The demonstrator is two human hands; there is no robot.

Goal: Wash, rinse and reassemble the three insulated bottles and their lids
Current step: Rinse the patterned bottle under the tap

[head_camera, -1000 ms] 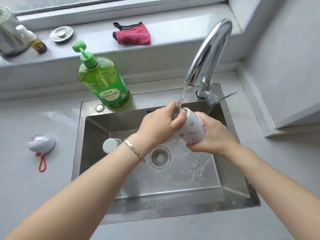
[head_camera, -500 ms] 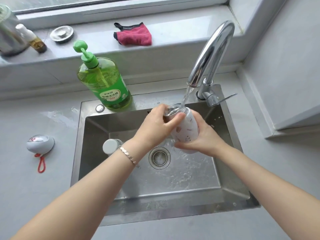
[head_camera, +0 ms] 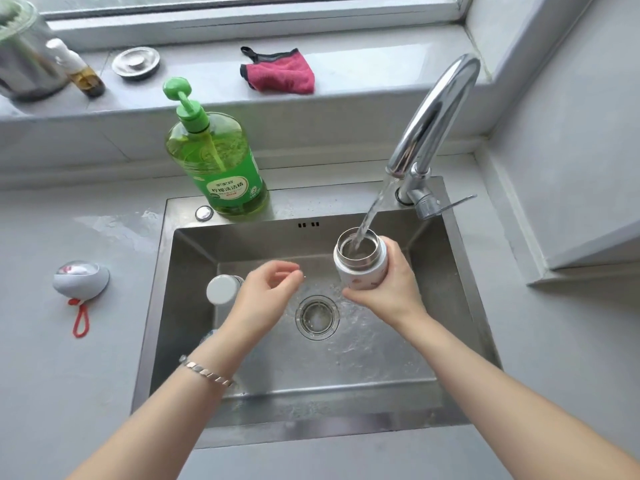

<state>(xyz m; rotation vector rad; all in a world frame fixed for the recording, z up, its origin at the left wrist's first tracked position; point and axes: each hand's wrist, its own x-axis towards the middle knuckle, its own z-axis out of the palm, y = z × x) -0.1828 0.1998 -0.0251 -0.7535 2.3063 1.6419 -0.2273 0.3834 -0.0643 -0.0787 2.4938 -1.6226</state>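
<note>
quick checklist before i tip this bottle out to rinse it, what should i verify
1. Right hand grips the white bottle round its body: ok.
2. Tap stream lands inside the bottle's open mouth: ok.
3. Left hand is free, holding nothing: ok.
4. Drain is unplugged, and no water is pooling in the sink: ok.
5. Water level inside the bottle: cannot tell.
6. Soap rinsed out of the bottle: cannot tell.
</note>
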